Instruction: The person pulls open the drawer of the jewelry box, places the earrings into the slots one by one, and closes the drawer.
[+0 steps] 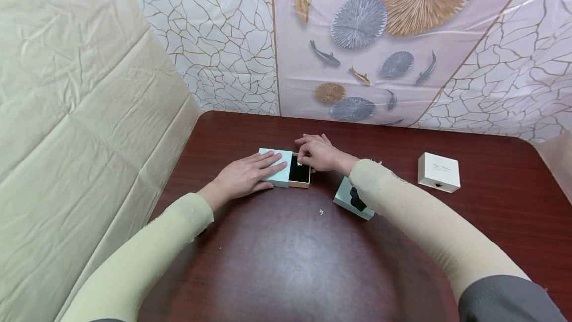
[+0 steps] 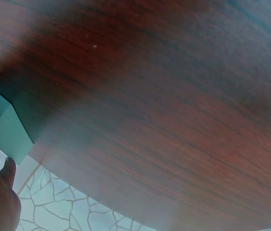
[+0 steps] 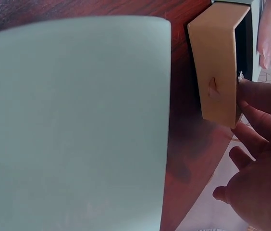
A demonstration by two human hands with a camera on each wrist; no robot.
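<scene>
My left hand [image 1: 243, 175] lies with straight fingers on the pale blue sleeve [image 1: 283, 177] of a small drawer-style gift box. The box's tan drawer [image 3: 217, 62] is pulled partly out to the right and shows a black lining [image 1: 298, 173]. Over that lining my right hand [image 1: 322, 154] pinches a small silvery piece [image 1: 300, 164] between thumb and forefinger; its exact kind is too small to tell. In the right wrist view the drawer's front has a small slit. A second tiny silvery piece [image 1: 321, 211] lies on the table nearer to me.
A pale green box with a black bow [image 1: 357, 200] sits beneath my right forearm, looming large in the right wrist view. Farther right stands a white box [image 1: 439, 172] with printed lettering. The dark red wooden table [image 1: 277, 262] meets patterned cloth at the back.
</scene>
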